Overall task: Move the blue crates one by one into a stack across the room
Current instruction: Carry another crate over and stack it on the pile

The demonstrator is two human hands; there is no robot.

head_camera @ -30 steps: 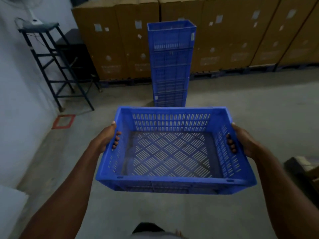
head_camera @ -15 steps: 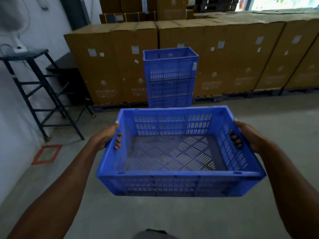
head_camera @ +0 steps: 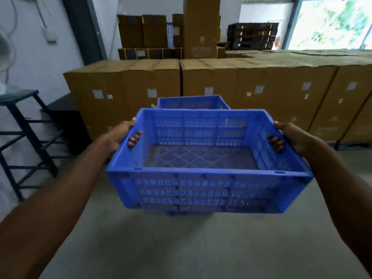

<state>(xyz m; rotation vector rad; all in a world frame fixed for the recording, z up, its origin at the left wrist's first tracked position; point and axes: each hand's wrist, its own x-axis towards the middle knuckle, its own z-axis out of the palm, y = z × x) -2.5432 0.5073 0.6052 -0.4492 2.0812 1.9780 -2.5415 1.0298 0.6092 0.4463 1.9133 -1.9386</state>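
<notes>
Fingers of the left hand curl through the handle slot of the blue crate, gripping its left wall. Right hand grips the opposite wall likewise, fingertips showing inside. Crate is held level in the air, directly in front of the crate stack, which stands before cardboard boxes. Black stool stands at left.

Cardboard boxes just behind stack
</notes>
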